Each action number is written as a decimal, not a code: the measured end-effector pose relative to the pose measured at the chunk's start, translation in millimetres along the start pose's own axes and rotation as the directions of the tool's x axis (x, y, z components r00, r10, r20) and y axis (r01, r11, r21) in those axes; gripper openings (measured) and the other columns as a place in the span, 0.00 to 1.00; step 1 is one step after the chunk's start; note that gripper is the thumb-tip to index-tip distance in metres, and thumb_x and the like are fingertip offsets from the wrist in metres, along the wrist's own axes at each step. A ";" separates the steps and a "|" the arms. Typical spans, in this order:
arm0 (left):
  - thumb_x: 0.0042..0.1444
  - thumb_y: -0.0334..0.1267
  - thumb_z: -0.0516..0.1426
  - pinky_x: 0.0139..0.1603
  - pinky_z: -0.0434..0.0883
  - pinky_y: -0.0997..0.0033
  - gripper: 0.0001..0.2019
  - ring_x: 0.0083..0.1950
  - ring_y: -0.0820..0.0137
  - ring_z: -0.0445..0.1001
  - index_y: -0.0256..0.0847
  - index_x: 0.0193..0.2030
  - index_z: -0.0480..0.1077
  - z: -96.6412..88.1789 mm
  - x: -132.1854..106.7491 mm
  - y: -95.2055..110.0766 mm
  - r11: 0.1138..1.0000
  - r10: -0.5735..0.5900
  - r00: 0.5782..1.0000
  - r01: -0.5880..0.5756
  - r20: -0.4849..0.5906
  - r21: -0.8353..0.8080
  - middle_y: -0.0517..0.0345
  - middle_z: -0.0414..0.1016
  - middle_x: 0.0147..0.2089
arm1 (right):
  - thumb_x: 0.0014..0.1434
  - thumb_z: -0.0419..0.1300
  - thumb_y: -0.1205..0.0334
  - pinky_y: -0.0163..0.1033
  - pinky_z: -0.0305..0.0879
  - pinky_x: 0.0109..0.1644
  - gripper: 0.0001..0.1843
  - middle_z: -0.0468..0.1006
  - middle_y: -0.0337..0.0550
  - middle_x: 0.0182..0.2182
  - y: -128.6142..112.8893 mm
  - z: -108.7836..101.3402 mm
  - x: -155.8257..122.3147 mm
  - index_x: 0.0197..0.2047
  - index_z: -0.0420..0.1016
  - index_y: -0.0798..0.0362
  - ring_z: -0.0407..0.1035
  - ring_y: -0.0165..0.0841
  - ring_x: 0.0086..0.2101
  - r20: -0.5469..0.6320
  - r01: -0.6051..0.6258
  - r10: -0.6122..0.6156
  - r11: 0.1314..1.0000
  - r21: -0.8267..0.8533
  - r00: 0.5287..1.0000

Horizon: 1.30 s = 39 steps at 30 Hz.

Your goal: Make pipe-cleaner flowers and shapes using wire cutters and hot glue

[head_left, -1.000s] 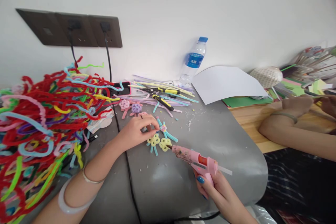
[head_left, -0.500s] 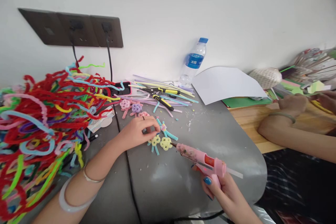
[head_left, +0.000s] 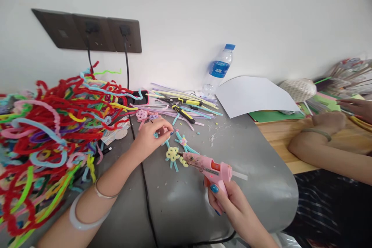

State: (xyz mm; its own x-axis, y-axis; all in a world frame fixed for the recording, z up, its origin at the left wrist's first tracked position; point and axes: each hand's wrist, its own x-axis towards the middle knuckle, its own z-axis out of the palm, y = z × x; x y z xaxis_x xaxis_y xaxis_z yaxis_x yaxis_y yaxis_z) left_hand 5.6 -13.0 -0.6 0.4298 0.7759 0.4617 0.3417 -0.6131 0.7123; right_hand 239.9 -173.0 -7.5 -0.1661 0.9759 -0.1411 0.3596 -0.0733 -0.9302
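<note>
Right hand [head_left: 228, 201]: gripping glue gun [head_left: 202, 162] | Left hand [head_left: 155, 135]: fingers narrowed, hold unclear | Yellow flower [head_left: 172, 154]: near left fingertips

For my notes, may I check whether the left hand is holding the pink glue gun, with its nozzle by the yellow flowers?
The side is wrong: the head view shows the right hand holding the pink glue gun, with its nozzle by the yellow flowers.

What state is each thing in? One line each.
Glue gun: gripped in right hand, light lit, glue stick protruding behind
Left hand: fingers bent, hold unclear
Left yellow flower: beside nozzle, contact unclear
Bottle: capped
Pliers: lying, handles spread
Plugs: both inserted
Pipe-cleaner pile: tangled
White sheet: overlapping green sheet
</note>
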 end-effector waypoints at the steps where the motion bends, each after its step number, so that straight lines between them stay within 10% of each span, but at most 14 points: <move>1: 0.59 0.29 0.56 0.35 0.67 0.77 0.05 0.30 0.76 0.70 0.41 0.36 0.72 0.4 0.3 0.2 1.000 0.008 1.000 -0.008 0.004 -0.006 0.62 0.75 0.35 | 0.68 0.44 0.36 0.36 0.52 0.25 0.33 0.60 0.37 0.15 -1.0 0.6 0.9 0.20 0.57 0.50 0.53 0.28 0.20 0.010 -0.006 0.006 1.000 -0.012 1.000; 28: 0.58 0.28 0.56 0.32 0.68 0.79 0.04 0.28 0.78 0.72 0.40 0.35 0.71 3.2 -2.2 -0.2 0.996 -0.040 0.997 0.045 0.059 -0.073 0.61 0.74 0.36 | 0.66 0.43 0.34 0.34 0.56 0.24 0.33 0.59 0.36 0.16 -1.7 4.4 1.8 0.20 0.55 0.49 0.53 0.29 0.20 0.019 -0.043 0.045 0.994 -0.101 0.999; 39: 0.59 0.29 0.56 0.33 0.69 0.78 0.05 0.29 0.77 0.72 0.41 0.36 0.73 2.7 -2.3 -2.0 0.997 -0.042 0.998 0.045 0.040 -0.070 0.61 0.74 0.36 | 0.66 0.48 0.38 0.35 0.54 0.23 0.26 0.63 0.34 0.14 2.8 2.8 -4.5 0.37 0.70 0.54 0.53 0.29 0.17 -0.110 0.054 -0.036 0.986 0.161 0.993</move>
State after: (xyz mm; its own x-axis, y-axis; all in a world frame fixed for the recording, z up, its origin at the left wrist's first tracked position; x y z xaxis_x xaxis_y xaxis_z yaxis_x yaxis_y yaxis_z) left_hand 6.2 -13.9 -4.5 0.4486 0.7943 0.4097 0.3009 -0.5659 0.7676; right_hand 239.1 -178.1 -10.5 -0.0769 0.9946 -0.0690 0.1978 -0.0526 -0.9788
